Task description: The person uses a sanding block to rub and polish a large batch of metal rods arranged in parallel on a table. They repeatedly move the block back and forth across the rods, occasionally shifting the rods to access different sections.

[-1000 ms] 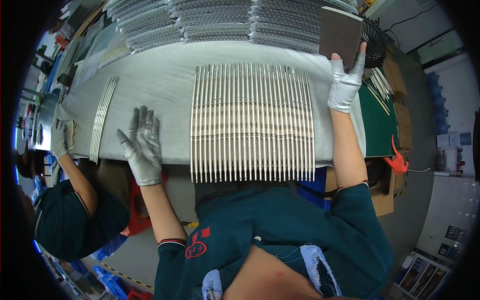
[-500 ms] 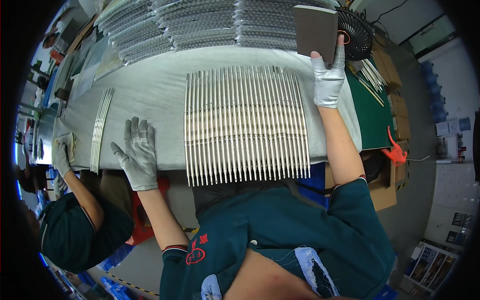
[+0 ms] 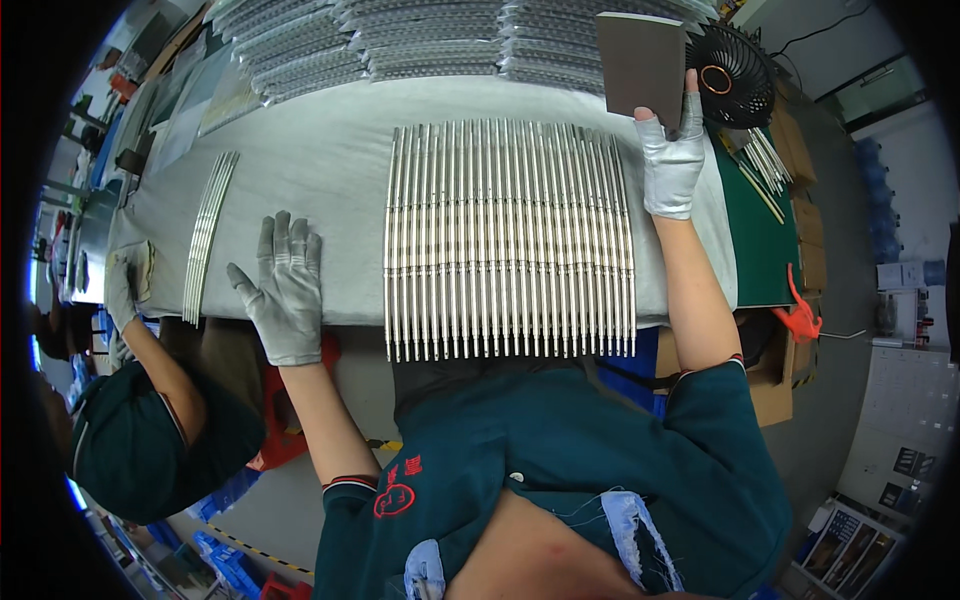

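My left hand point(image 3: 283, 290), in a grey glove, is open with its fingers spread over the pale cloth near the table's front edge. It holds nothing. To its right lies a wide row of slim, shiny metal rods point(image 3: 510, 240), side by side, their near ends reaching past the table edge. My right hand point(image 3: 672, 165), in a pale glove with bare fingertips, is beyond the row's far right corner. It grips a dark grey notebook-like block point(image 3: 643, 65) with a white edge, thumb at the near edge and a finger along the right side. The other fingers are hidden.
Plastic-wrapped stacks point(image 3: 430, 45) line the far side. A black fan point(image 3: 735, 75) stands beside loose rods point(image 3: 765, 160) on a green mat point(image 3: 765, 265). On the left lie several thin rods point(image 3: 210, 240) near a co-worker's gloved hand point(image 3: 121, 292). A red-handled tool point(image 3: 797, 315) hangs at the right edge.
The view has shifted, so the table and rods appear slightly farther right and higher. Both hands keep much the same pose, and the dark block stays in my right hand.
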### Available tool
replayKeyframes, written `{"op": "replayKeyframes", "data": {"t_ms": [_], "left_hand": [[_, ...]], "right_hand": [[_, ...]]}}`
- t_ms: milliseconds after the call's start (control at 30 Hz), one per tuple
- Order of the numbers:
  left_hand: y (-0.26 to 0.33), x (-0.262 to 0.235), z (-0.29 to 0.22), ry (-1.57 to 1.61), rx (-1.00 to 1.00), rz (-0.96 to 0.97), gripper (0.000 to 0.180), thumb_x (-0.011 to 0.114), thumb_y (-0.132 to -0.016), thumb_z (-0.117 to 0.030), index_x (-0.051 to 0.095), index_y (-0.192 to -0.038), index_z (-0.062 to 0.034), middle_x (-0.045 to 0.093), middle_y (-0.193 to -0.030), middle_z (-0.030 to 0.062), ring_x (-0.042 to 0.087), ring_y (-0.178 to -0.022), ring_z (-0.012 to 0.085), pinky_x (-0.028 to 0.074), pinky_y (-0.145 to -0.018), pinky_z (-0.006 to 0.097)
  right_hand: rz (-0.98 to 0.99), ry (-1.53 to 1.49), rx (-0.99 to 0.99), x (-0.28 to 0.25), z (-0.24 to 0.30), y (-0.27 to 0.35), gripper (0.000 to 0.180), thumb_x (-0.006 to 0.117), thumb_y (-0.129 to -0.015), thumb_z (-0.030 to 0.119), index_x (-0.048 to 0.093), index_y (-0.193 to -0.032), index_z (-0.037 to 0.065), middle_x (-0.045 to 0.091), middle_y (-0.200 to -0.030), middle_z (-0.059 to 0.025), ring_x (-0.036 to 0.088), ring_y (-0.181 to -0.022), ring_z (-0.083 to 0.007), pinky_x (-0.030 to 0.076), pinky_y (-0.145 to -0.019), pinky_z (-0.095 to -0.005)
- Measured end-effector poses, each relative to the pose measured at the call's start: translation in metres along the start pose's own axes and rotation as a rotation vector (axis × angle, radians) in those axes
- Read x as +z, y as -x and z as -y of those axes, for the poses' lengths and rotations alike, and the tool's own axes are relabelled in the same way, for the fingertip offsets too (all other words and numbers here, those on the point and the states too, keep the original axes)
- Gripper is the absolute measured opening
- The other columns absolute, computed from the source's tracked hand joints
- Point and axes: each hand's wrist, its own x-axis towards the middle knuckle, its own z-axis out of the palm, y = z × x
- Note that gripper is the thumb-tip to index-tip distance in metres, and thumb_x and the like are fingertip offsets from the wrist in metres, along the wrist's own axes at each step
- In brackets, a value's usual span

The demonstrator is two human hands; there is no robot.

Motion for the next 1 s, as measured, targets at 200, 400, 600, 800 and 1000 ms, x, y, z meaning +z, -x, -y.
{"op": "replayKeyframes", "data": {"t_ms": [200, 400, 600, 800, 1000], "left_hand": [[0.001, 0.002, 0.002, -0.020, 0.010, -0.020, 0.079, 0.046, -0.098, -0.055, 0.027, -0.152, -0.0006, 0.033, -0.156, 0.0194, 0.032, -0.144, 0.0370, 0.023, -0.121, 0.054], [-0.002, -0.006, 0.002, 0.004, -0.005, 0.063, 0.079, 0.048, -0.097, -0.058, 0.034, -0.148, -0.0001, 0.039, -0.150, 0.0184, 0.036, -0.138, 0.0344, 0.028, -0.119, 0.051], [0.002, 0.009, 0.004, -0.019, 0.029, -0.063, 0.078, 0.043, -0.099, -0.056, 0.029, -0.151, 0.0002, 0.034, -0.155, 0.0193, 0.033, -0.142, 0.0355, 0.025, -0.120, 0.052], [0.008, 0.016, 0.015, -0.436, 0.115, 0.011, 0.079, 0.038, -0.101, -0.060, 0.031, -0.150, 0.0004, 0.037, -0.152, 0.0194, 0.034, -0.141, 0.0324, 0.027, -0.119, 0.044], [-0.002, 0.049, 0.032, -1.539, 0.443, 0.335, 0.057, 0.046, -0.103, -0.044, 0.048, -0.142, -0.0021, 0.052, -0.144, 0.0169, 0.045, -0.137, 0.0337, 0.033, -0.116, 0.042]], "right_hand": [[-0.036, -0.014, 0.019, 0.002, 0.005, 0.001, 0.078, 0.076, -0.088, 0.013, 0.034, -0.154, 0.013, 0.051, -0.144, -0.0080, 0.052, -0.126, -0.0172, 0.041, -0.108, -0.0312], [-0.012, 0.015, 0.004, 0.003, 0.001, 0.001, 0.079, 0.076, -0.088, 0.012, 0.032, -0.155, 0.013, 0.048, -0.147, -0.0083, 0.050, -0.128, -0.0174, 0.040, -0.109, -0.0315], [0.005, 0.005, 0.042, 0.004, 0.005, 0.002, 0.080, 0.075, -0.088, 0.011, 0.031, -0.155, 0.014, 0.046, -0.149, -0.0073, 0.049, -0.130, -0.0174, 0.040, -0.109, -0.0316], [0.004, 0.049, 0.034, 0.000, 0.002, 0.002, 0.079, 0.074, -0.089, 0.012, 0.032, -0.155, 0.017, 0.047, -0.147, -0.0077, 0.051, -0.127, -0.0185, 0.044, -0.107, -0.0330], [0.023, 0.069, 0.010, 0.003, -0.001, 0.003, 0.076, 0.073, -0.090, 0.012, 0.034, -0.155, 0.017, 0.049, -0.145, -0.0078, 0.053, -0.123, -0.0172, 0.042, -0.106, -0.0309]]}}
